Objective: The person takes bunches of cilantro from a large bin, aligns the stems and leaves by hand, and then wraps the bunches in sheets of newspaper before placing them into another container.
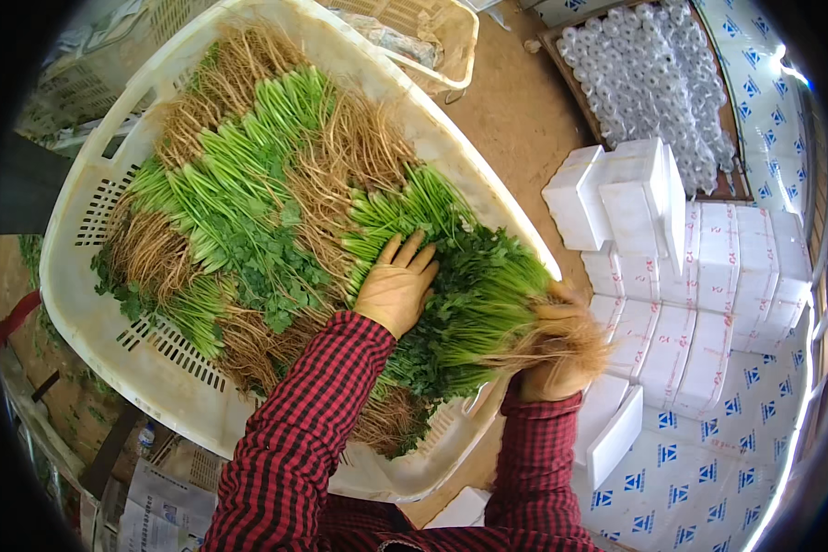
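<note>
A big white plastic basket (474, 138) is heaped with layered coriander (248, 184), its green stems and leaves lying among long brown roots. My left hand (396, 290) rests on the heap, fingers stretched out and spread over stems and leaves. At the basket's right rim, my right hand (554, 379) is closed around the root end of a coriander bunch (497, 299). The bunch's leaves point left, close beside my left hand. Stringy roots hide part of the right fingers. Both sleeves are red-and-black checked.
White foam boxes (658, 304) are stacked to the right. Behind them, a wooden-edged crate holds clear plastic-wrapped rolls (649, 83). Another pale basket (442, 41) stands beyond the big one. Printed sheets (166, 511) lie at the lower left.
</note>
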`<state>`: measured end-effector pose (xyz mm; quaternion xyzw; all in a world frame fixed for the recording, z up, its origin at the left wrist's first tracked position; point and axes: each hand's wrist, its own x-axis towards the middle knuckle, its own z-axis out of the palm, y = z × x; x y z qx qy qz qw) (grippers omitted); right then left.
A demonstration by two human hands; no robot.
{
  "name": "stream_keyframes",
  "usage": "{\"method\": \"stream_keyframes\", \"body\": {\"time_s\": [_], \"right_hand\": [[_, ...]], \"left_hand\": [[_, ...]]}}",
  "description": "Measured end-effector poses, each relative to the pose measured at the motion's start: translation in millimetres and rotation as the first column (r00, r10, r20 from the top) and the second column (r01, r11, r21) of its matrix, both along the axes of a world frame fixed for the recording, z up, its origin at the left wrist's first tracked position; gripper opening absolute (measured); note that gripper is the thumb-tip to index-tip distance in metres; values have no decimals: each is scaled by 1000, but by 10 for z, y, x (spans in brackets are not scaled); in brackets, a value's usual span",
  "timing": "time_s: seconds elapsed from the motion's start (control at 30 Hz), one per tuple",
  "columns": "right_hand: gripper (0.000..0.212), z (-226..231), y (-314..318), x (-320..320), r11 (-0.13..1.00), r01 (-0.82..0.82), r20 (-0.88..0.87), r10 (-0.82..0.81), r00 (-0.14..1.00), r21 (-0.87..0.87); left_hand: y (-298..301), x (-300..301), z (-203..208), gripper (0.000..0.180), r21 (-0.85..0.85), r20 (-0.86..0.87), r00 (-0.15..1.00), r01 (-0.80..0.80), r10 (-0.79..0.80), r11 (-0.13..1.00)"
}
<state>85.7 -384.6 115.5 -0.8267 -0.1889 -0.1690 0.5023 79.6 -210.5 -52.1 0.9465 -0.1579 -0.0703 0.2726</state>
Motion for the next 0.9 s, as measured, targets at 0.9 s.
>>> {"method": "stream_keyframes", "body": {"time_s": [0.9], "right_hand": [[33,531,-1054,-981,899,-57,52,38,998,433]], "left_hand": [[483,411,403,47,-190,-318,587,-809,744,556]]}}
